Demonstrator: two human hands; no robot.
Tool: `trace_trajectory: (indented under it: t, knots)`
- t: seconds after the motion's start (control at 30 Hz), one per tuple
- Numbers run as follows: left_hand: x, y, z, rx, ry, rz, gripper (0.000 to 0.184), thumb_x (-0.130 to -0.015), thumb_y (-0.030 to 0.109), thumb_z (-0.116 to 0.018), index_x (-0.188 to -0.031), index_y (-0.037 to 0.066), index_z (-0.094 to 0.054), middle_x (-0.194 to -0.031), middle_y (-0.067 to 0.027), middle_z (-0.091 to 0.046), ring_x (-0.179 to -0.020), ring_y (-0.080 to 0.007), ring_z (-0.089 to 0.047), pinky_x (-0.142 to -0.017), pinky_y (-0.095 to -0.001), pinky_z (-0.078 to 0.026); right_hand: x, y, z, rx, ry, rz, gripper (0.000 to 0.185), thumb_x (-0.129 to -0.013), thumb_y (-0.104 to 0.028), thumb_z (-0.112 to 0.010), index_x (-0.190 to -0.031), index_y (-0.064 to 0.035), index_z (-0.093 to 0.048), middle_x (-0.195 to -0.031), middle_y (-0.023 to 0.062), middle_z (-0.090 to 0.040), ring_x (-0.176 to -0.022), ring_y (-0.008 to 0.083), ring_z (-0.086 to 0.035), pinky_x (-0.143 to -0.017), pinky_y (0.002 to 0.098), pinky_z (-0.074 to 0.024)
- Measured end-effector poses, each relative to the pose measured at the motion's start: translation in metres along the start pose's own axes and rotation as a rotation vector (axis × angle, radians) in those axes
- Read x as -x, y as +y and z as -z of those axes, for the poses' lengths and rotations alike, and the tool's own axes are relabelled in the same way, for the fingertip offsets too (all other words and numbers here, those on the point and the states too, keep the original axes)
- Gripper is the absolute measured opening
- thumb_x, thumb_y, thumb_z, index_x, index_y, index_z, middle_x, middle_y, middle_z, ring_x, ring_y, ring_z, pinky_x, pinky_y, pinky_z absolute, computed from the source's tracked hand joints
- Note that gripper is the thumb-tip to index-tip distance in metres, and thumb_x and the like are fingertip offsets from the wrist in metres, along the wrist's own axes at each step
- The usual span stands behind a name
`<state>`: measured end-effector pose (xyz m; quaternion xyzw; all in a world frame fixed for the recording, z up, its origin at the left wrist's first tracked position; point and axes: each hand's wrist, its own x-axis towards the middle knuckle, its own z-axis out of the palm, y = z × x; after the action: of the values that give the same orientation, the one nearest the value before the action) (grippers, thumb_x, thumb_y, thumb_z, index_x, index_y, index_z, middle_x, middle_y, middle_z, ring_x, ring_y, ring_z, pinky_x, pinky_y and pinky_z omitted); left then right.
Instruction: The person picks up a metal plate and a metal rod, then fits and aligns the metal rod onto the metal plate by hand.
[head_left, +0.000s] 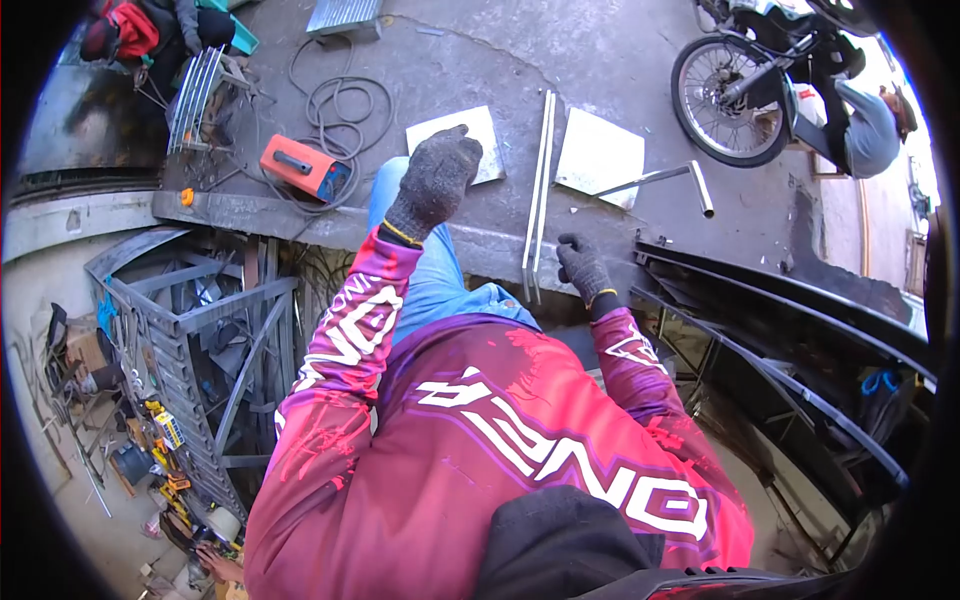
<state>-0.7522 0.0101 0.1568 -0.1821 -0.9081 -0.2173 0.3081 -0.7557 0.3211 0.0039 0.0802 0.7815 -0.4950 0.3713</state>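
My left hand (437,182), in a dark knit glove, is closed above my bent knee, in front of a pale square plate (485,135). Its fingers are curled, and whether anything is inside them is hidden. My right hand (584,266), gloved alike, is held low near the ledge with its fingers partly spread and nothing visible in them. Just left of it lie two long thin metal strips (541,190), side by side. Beyond the right hand is a second pale square plate (601,155), with a bent metal tube (693,178) reaching over its lower corner.
An orange welding machine (303,168) sits left, beside a coiled cable (335,105). A motorcycle (735,100) stands at the upper right, with a person (875,130) beside it. Another person (140,30) crouches upper left near a metal frame (198,100). Below the ledge is steel framework (200,310).
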Motion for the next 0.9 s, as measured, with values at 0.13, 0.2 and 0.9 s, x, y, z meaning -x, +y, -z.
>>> trace_trajectory:
  t: [0.13,0.2,0.9]
  knots:
    - [-0.008,-0.011,0.007,0.150,-0.179,0.129,0.009,-0.081,0.007,-0.053,-0.086,0.002,-0.060,-0.084,-0.0167,-0.060,-0.079,-0.0336,-0.059,-0.073,-0.0412,-0.046,0.025,0.025,0.015,-0.110,0.023,-0.062,0.032,-0.084,-0.018,-0.056,-0.111,-0.0011,-0.057,-0.074,0.0082,-0.056,-0.053,0.0168,-0.055,-0.046,0.0317,-0.0452]
    - [-0.007,-0.012,0.005,0.290,-0.192,0.300,0.013,-0.084,0.009,-0.048,-0.075,0.003,-0.054,-0.076,-0.0166,-0.057,-0.074,-0.0323,-0.057,-0.070,-0.0400,-0.046,0.035,0.037,0.018,-0.175,0.028,-0.037,0.027,-0.084,-0.015,-0.056,-0.107,0.0000,-0.057,-0.072,0.0065,-0.054,-0.051,0.0161,-0.054,-0.043,0.0305,-0.0444]
    - [0.075,-0.012,0.096,0.256,0.050,0.871,0.033,-0.091,0.027,-0.050,-0.113,0.002,-0.055,-0.113,-0.0119,-0.056,-0.108,-0.0245,-0.052,-0.094,-0.0339,-0.041,-0.031,-0.182,-0.094,0.364,-0.108,0.423,0.068,-0.072,-0.036,-0.070,-0.128,-0.0050,-0.048,-0.094,0.0195,-0.065,-0.085,0.0284,-0.064,-0.076,0.0362,-0.0492]
